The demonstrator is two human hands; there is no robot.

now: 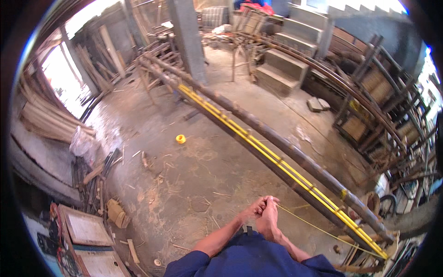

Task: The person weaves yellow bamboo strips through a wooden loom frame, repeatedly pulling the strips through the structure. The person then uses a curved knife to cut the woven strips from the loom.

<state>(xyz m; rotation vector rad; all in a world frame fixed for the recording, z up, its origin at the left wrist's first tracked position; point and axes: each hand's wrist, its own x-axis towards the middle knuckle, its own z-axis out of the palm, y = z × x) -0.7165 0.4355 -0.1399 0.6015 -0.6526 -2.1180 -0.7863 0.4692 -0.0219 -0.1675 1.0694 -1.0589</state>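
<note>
In front of my body, my left hand (253,210) and my right hand (267,217) meet with fingers pressed together. A thin yellow strand (318,225) leaves my fingertips and runs right to the near end of a long bamboo-like ladder. Which fingers pinch the strand is too small to make out, but it comes out beside the right hand's fingertips. The ladder has two dark poles (295,150) joined by short rungs. Two bright yellow lines (265,150) stretch along its nearer pole, over the rungs.
A small yellow roll (180,139) lies on the concrete floor. Behind the ladder stand a grey pillar (187,41) and concrete steps (281,69). Wooden chair frames (369,101) crowd the right side. Wooden panels (87,226) and scrap sticks lie at lower left.
</note>
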